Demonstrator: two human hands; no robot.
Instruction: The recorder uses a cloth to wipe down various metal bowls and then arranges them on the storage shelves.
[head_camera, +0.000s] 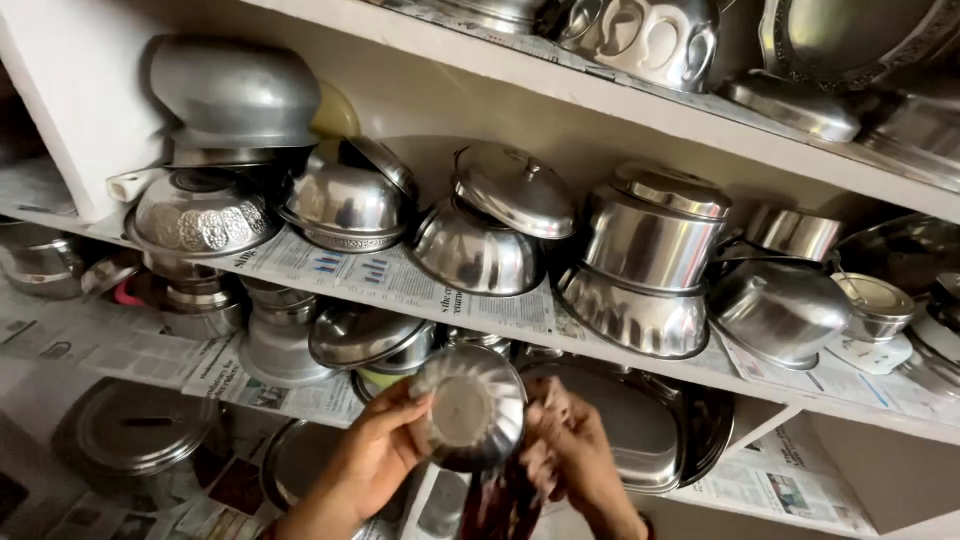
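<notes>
My left hand (375, 455) and right hand (575, 455) hold a small fluted steel bowl (470, 405) between them, its base turned toward me, in front of the lower shelf (300, 400). Left fingers curl around the bowl's left rim, thumb on the base edge. Right fingers press against its right side along with a dark reddish cloth (510, 490) that hangs below; motion blur there, exact pinch unclear. Behind the bowl, an oval steel tray (640, 430) leans on the lower shelf. Middle shelf (400, 285), lined with newspaper, carries upturned steel bowls, a lidded pot (495, 235) at centre, and stacked steel pots (645, 265) toward the right edge. An embossed bowl (200, 215) sits near its left edge.
</notes>
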